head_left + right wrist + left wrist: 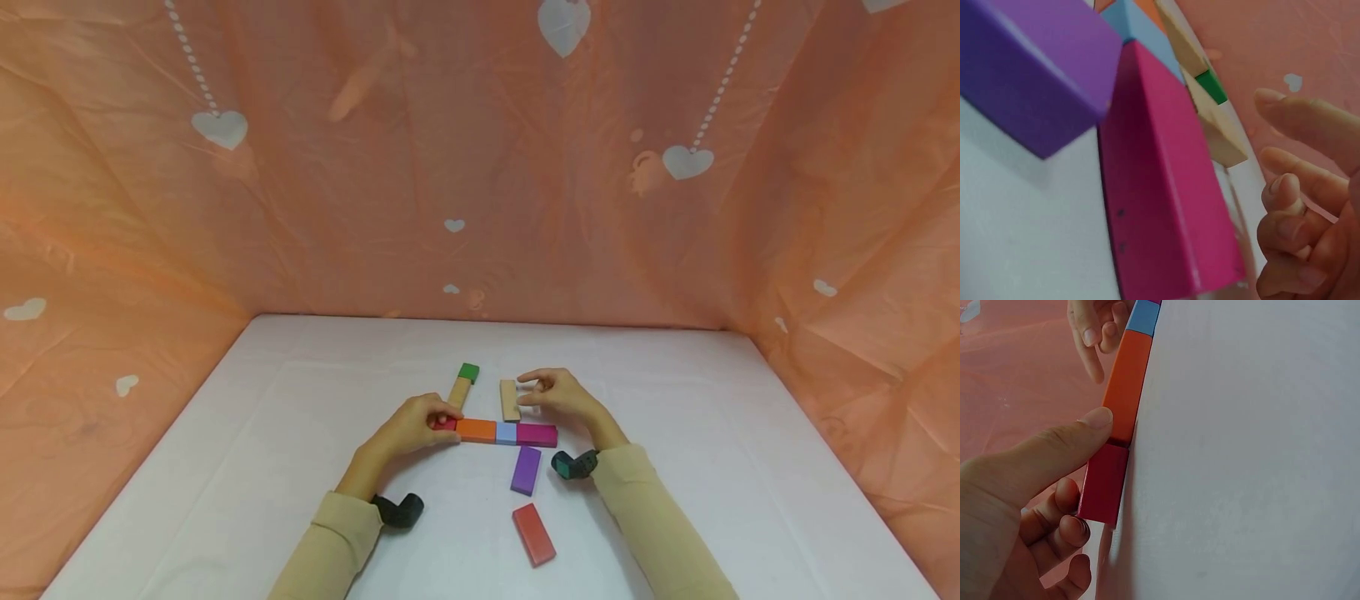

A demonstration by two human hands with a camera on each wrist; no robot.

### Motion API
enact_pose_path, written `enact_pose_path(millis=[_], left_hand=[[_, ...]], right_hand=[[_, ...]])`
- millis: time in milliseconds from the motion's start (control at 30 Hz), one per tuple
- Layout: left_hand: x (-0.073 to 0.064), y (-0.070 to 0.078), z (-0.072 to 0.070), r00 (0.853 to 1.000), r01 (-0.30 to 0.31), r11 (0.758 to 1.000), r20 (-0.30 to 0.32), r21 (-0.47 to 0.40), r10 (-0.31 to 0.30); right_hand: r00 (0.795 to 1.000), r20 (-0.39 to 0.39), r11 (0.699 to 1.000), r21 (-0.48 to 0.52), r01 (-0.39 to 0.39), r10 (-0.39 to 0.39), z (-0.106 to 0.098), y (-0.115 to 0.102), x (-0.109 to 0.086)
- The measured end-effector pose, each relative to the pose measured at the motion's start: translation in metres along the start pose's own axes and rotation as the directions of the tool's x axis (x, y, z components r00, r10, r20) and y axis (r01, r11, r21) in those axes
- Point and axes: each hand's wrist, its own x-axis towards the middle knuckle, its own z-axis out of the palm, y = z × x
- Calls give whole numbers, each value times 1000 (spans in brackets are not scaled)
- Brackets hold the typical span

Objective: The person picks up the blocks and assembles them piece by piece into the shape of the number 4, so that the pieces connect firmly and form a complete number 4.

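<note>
My left hand (420,425) is at the left end of a row of blocks, holding the dark red block (1104,481), which is partly hidden in the head view. Against it lies an orange block (476,430), then a light blue block (506,432) and a magenta block (537,435). Behind the row, a beige block (509,400) meets the blue part at one end. Just right of that beige block, my right hand (562,396) has loosely bent fingers with nothing between them. Another beige block (459,392), with a green block (468,372) at its far end, extends back from the row's left part.
A purple block (526,471) lies in front of the magenta one, and a light red block (534,535) is nearer the person. All rest on a white-covered table (300,375). Orange cloth (450,167) with hearts encloses the back and sides.
</note>
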Motion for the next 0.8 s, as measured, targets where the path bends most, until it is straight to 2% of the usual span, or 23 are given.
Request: enact_pose_path(millis=[400, 533, 800], left_hand=[[0, -2, 3, 1000, -20, 1000, -2, -2, 20], [0, -2, 3, 1000, -11, 1000, -1, 4, 11], [0, -1, 0, 1000, -6, 1000, 0, 15, 6]], right_hand=[[999, 43, 999, 31, -20, 19, 4, 9, 11], [998, 61, 999, 41, -25, 22, 5, 13, 14], [998, 48, 997, 62, -46, 43, 5, 12, 16]])
